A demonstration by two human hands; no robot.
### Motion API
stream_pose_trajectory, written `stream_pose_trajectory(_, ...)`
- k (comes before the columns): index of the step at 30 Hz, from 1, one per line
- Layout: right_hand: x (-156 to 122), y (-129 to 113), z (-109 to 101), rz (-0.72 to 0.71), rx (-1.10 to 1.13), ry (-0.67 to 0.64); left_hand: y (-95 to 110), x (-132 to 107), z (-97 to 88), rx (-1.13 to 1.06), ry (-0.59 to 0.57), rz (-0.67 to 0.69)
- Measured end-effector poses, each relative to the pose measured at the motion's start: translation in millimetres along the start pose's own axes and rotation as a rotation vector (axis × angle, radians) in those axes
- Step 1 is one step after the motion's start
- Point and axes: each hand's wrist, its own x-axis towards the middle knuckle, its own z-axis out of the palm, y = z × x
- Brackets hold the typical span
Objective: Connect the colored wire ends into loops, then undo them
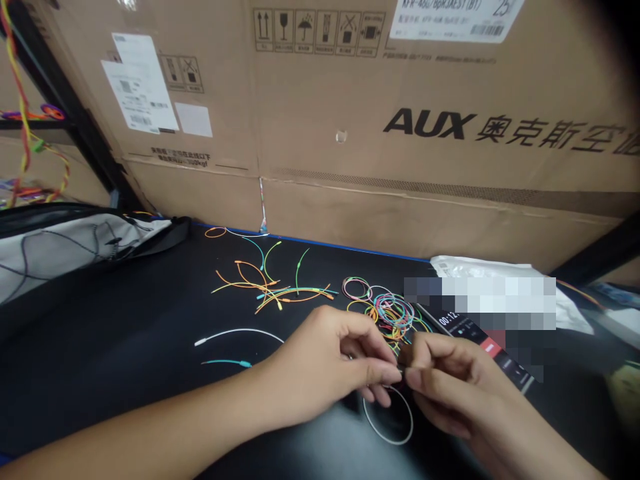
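Note:
My left hand (333,360) and my right hand (445,373) meet fingertip to fingertip over a black table (125,347). Both pinch the ends of a thin white cord (389,430), which hangs below them as a closed loop. Just behind the hands lies a pile of coloured cord loops (387,310). Further left, several loose straight cords (270,287) in orange, green and yellow are scattered. A white cord (237,333) and a teal cord (225,363) lie near my left forearm.
A big cardboard AUX box (400,133) walls off the back of the table. A grey and black bag (75,243) sits at the left. A phone showing a timer (480,340) and a white plastic bag (480,268) lie at the right.

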Motion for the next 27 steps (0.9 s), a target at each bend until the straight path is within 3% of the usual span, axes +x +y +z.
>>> stream_pose_trajectory(13, -3.9, -2.7, 3.1, -0.034, 0.021, 0.030, -0.6, 2.0, -1.1, -0.038, -0.072, -0.026)
stream_pose_trajectory(21, -0.2, 4.1, 0.7, -0.033, 0.017, 0.009, 0.9, -0.6, 1.6, 0.101, 0.053, -0.016)
stream_pose_trajectory(27, -0.1, 0.6, 1.8, -0.043, 0.068, -0.001, 8.3, -3.9, 1.0, 0.159, 0.048, 0.054)
